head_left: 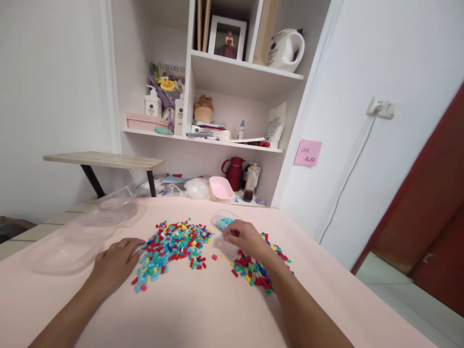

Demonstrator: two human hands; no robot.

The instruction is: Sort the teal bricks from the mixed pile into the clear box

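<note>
1. A first brick pile [174, 241] lies on the surface [195, 309] between the left grip [118, 261] and the right grip [250, 238], just beside the left.
2. Just beyond the right grip's fingertips, a small container [216, 216] holds loose bricks [224, 223].
3. A second brick pile [252, 273] lies nearer than the right grip and to its right, partly behind the forearm [286, 285].
4. Trays [68, 244] lie left of the left grip.
5. Well behind the right grip stand, left to right, a tub [221, 187], jug [235, 173] and bottle [250, 184].
</note>
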